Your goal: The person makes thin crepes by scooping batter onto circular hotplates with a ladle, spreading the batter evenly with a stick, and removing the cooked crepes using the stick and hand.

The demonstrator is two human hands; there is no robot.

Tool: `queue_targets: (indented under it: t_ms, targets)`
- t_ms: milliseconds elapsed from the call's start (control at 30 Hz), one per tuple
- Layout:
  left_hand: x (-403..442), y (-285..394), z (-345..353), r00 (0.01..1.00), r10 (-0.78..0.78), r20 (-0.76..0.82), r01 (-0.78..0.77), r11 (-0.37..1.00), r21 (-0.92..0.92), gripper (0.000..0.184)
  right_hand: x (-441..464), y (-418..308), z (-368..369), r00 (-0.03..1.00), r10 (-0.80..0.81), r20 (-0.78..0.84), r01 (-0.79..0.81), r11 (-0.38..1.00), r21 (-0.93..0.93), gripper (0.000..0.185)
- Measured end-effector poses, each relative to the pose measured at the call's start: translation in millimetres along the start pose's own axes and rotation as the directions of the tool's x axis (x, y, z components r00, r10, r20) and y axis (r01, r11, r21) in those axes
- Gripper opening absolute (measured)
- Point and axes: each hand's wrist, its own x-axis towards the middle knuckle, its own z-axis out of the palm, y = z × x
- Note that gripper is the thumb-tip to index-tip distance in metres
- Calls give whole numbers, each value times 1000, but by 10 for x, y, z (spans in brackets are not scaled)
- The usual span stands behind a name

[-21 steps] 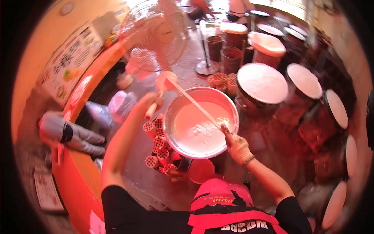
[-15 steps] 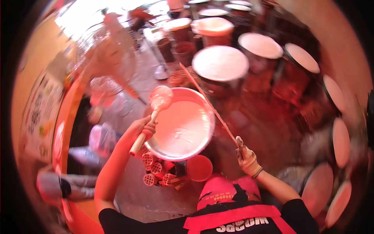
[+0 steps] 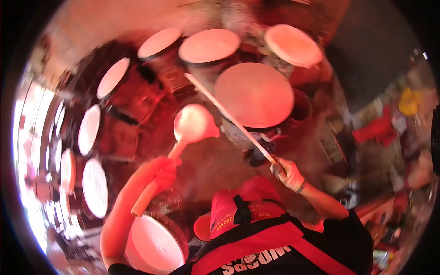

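My left hand [image 3: 162, 173] is bare and wrapped round the thick wooden handle of a ladle [image 3: 195, 123]. The ladle's round bowl holds pale liquid, and some seems to hang over its right edge. A fingerless-looking glove covers my right hand [image 3: 288, 175], which is closed on one end of a long thin stick [image 3: 231, 119]. That stick slants up and left, passing in front of a large round flat surface [image 3: 254, 94] with a pinkish top. Below my left forearm stands a wide tub [image 3: 179, 238] of pale batter-like liquid.
Round white-topped stands curve round the far side and left, among them one [image 3: 209, 46] at the back and one [image 3: 95, 188] at left. Another round top [image 3: 293, 46] stands at back right. A red bucket [image 3: 201, 228] is near my apron. Red and yellow items lie far right.
My body and view have turned right, away from the tub, which is now at lower left. The ladle, now with pale liquid, and the stick are near a different round top.
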Motion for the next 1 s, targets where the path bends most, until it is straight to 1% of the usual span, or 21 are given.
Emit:
queue_targets:
  t_ms: [67,133,167,200,233,267,333,367,400,433,467,500,533,567,600,633,667,700,867,967,1000]
  targets:
    - [438,239,390,994,89,62,-108,877,468,16,-94,-328,-259,918,-378,-119,358,920,-160,36]
    - [620,66,1076,906,403,127,-338,511,790,13,-64,-576,-416,751,-608,-260,495,777,-389,42]
    - [760,26,1290,838,500,218,-401,296,867,16,-100,-674,-561,748,-598,-288,472,785,-401,42]
    - [963,108,1478,858,473,200,-363,283,888,16,-31,-744,-676,762,-573,-302,383,774,-503,46]
    - [1196,136,1529,675,571,467,-436,-202,877,18,-17,-773,-682,769,-560,-308,291,736,-611,50]
    - [1347,124,1554,452,497,741,-382,-643,664,21,-60,-879,-660,764,-554,-331,275,743,-610,50]
    - [1616,-23,1885,503,462,731,-321,-685,654,24,-79,-991,-835,832,-98,-546,-136,918,-372,49]
    - [1740,-121,2018,544,447,710,-254,-719,647,26,-82,-865,-881,826,-88,-556,-147,920,-364,49]
    - [1885,-207,2081,550,434,714,-261,-723,640,26,-60,-635,-869,825,102,-556,-137,990,-22,47]
    - [2065,-294,2113,577,466,671,-268,-668,694,27,-40,-442,-873,824,276,-494,-123,939,320,45]
    - [2234,-356,2091,604,493,626,-269,-614,742,27,-33,-295,-829,827,414,-379,-99,772,628,43]
    - [2440,-393,2010,588,534,608,-310,-545,779,27,-81,-358,-785,787,562,-254,-170,594,787,41]
    - [2650,-436,1921,574,572,586,-353,-473,807,26,-92,-54,-603,808,528,-260,-123,583,803,41]
    - [2903,-466,1884,587,540,603,-360,-493,792,26,70,393,-180,734,337,-589,55,835,547,41]
    - [3099,-562,1842,615,623,483,-475,-196,858,24,162,668,141,604,48,-796,157,971,178,41]
    - [3222,-613,1827,664,663,344,-550,122,826,21,165,564,225,591,56,-805,151,972,178,41]
    - [3281,-642,1829,671,649,358,-553,117,825,21,126,423,293,587,156,-795,69,968,242,40]
    - [3323,-605,1819,669,654,352,-614,221,757,16,194,321,377,576,253,-777,-11,953,302,40]
    - [3022,74,1944,643,623,446,-762,459,457,15,871,255,626,466,261,-845,-9,957,290,42]
    - [2439,538,2167,566,527,634,-787,575,224,20,1194,285,502,346,113,-931,-125,989,74,45]
    - [2262,638,2191,559,504,658,-748,650,137,18,1142,-3,407,474,438,-764,2,867,498,43]
